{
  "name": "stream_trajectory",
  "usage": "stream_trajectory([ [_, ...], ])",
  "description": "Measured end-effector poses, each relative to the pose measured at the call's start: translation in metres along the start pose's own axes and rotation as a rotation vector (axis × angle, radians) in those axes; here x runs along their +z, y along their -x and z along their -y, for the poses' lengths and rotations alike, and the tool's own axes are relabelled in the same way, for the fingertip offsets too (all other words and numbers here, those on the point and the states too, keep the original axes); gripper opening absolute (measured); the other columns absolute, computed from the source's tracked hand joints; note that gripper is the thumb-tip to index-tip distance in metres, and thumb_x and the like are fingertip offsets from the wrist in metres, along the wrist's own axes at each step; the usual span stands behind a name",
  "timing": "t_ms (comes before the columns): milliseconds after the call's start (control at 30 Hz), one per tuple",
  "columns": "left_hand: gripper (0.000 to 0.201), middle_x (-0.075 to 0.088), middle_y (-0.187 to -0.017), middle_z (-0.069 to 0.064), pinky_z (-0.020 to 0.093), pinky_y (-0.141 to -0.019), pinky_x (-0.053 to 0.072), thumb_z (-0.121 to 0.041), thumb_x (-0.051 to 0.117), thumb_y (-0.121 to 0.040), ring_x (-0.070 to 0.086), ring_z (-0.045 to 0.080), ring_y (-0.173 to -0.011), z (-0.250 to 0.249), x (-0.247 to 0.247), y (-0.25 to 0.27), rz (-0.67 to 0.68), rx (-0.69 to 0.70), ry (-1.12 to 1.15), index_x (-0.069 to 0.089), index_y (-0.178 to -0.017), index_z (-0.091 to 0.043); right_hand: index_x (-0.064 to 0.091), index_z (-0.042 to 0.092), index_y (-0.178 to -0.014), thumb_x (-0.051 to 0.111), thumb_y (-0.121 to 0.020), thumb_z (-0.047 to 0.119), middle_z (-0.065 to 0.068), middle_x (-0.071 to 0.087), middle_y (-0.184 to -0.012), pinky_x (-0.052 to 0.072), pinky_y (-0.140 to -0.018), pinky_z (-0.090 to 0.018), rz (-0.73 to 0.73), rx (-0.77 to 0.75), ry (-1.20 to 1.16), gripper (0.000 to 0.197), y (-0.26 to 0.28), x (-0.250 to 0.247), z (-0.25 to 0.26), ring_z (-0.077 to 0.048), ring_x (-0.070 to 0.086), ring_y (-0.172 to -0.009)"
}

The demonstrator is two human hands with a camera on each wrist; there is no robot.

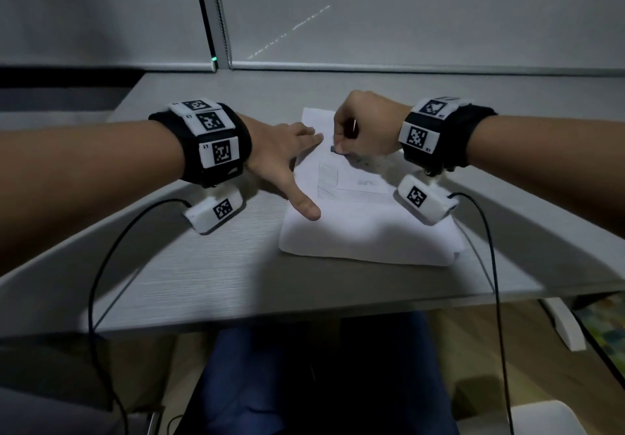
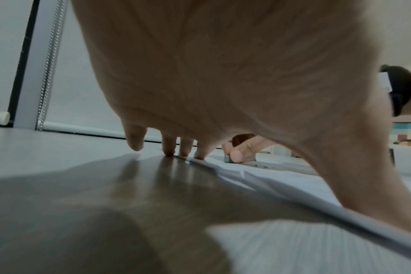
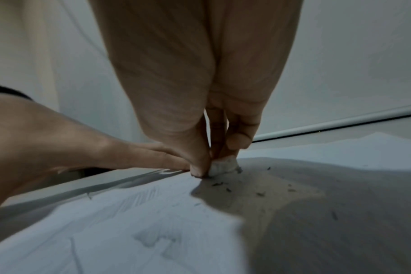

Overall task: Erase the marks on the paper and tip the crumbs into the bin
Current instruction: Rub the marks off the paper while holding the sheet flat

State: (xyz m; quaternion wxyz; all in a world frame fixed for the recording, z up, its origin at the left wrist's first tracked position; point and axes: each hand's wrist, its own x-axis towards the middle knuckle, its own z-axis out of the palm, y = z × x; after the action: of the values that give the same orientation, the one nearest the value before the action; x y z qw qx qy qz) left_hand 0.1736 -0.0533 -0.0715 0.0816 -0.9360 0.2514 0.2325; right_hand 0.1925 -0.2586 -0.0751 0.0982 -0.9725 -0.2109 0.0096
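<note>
The eraser (image 3: 223, 166) sits pinched in the grip of the right hand (image 1: 367, 127), thumb and fingertips closed round it, its lower edge pressed on the far part of the paper (image 1: 368, 228). Dark crumbs (image 3: 242, 189) lie scattered just beside it. That hand points steeply down, wrist raised. The left hand (image 1: 284, 160) lies spread and flat, holding nothing, fingers (image 2: 169, 146) and thumb pressing the sheet's left edge onto the grey tabletop (image 1: 209, 272).
</note>
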Motion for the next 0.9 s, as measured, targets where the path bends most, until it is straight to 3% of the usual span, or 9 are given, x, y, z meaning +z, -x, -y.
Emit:
stream_trajectory([
  [100, 0.164, -0.016, -0.178, -0.012, 0.059, -0.130, 0.016, -0.103, 0.067, -0.046, -0.002, 0.020, -0.166, -0.004, -0.004, -0.001, 0.046, -0.034, -0.025, -0.017, -0.169, -0.035, 0.077, 0.012, -0.083, 0.075, -0.094, 0.021, 0.001, 0.077, -0.077, 0.063, -0.083, -0.039, 0.017, -0.023, 0.029, 0.014, 0.004, 0.003, 0.002, -0.018, 0.071, -0.075],
  [333, 0.171, -0.017, -0.178, -0.009, 0.052, -0.131, 0.015, -0.104, 0.061, -0.038, 0.000, 0.020, -0.166, -0.006, -0.007, 0.000, 0.074, -0.065, -0.064, -0.021, -0.168, -0.030, 0.078, 0.016, -0.091, 0.073, -0.093, 0.019, 0.007, 0.080, -0.086, 0.057, -0.076, -0.025, 0.130, -0.195, -0.034, 0.007, 0.043, 0.006, 0.017, -0.009, 0.073, -0.080],
  [433, 0.169, -0.015, -0.178, -0.008, 0.052, -0.130, 0.019, -0.103, 0.063, -0.041, 0.003, 0.023, -0.165, -0.009, -0.008, 0.001, 0.076, -0.068, -0.074, -0.019, -0.169, -0.030, 0.078, 0.017, -0.086, 0.074, -0.091, 0.020, 0.006, 0.081, -0.084, 0.062, -0.081, -0.032, 0.085, -0.167, -0.014, 0.007, 0.036, 0.006, 0.017, -0.011, 0.075, -0.080],
  [533, 0.165, -0.013, -0.178, -0.009, 0.051, -0.129, 0.022, -0.100, 0.068, -0.047, 0.006, 0.024, -0.165, -0.012, -0.010, 0.001, 0.075, -0.085, -0.072, -0.017, -0.170, -0.028, 0.076, 0.016, -0.081, 0.071, -0.089, 0.014, 0.008, 0.079, -0.077, 0.065, -0.081, -0.036, 0.029, -0.082, 0.014, 0.010, 0.017, 0.006, 0.012, 0.002, 0.069, -0.071],
  [600, 0.165, -0.013, -0.178, -0.009, 0.052, -0.130, 0.021, -0.099, 0.070, -0.047, 0.005, 0.024, -0.165, -0.014, -0.010, 0.002, 0.080, -0.097, -0.066, -0.017, -0.169, -0.028, 0.075, 0.016, -0.078, 0.072, -0.089, 0.013, 0.009, 0.078, -0.075, 0.065, -0.079, -0.037, -0.001, -0.056, 0.022, 0.012, 0.010, 0.005, 0.012, 0.001, 0.069, -0.070],
  [700, 0.167, -0.015, -0.178, -0.010, 0.051, -0.130, 0.020, -0.099, 0.070, -0.046, 0.003, 0.022, -0.166, -0.013, -0.011, 0.002, 0.083, -0.106, -0.057, -0.018, -0.169, -0.030, 0.074, 0.015, -0.078, 0.073, -0.090, 0.017, 0.011, 0.071, -0.069, 0.053, -0.069, -0.026, 0.003, -0.079, 0.030, 0.012, 0.016, 0.007, 0.011, 0.004, 0.061, -0.062],
  [767, 0.169, -0.017, -0.178, -0.011, 0.050, -0.131, 0.018, -0.100, 0.070, -0.043, 0.002, 0.021, -0.166, -0.012, -0.010, 0.002, 0.086, -0.107, -0.041, -0.019, -0.168, -0.030, 0.074, 0.015, -0.079, 0.073, -0.090, 0.019, 0.012, 0.070, -0.067, 0.046, -0.064, -0.020, 0.040, -0.132, 0.023, 0.012, 0.030, 0.008, 0.014, 0.003, 0.062, -0.060],
  [900, 0.170, -0.016, -0.178, -0.012, 0.047, -0.131, 0.018, -0.100, 0.070, -0.042, 0.002, 0.020, -0.165, -0.011, -0.009, 0.002, 0.083, -0.104, -0.028, -0.019, -0.169, -0.030, 0.078, 0.017, -0.083, 0.075, -0.090, 0.021, 0.007, 0.077, -0.075, 0.054, -0.070, -0.023, 0.105, -0.179, -0.005, 0.009, 0.045, 0.005, 0.018, -0.009, 0.069, -0.071],
])
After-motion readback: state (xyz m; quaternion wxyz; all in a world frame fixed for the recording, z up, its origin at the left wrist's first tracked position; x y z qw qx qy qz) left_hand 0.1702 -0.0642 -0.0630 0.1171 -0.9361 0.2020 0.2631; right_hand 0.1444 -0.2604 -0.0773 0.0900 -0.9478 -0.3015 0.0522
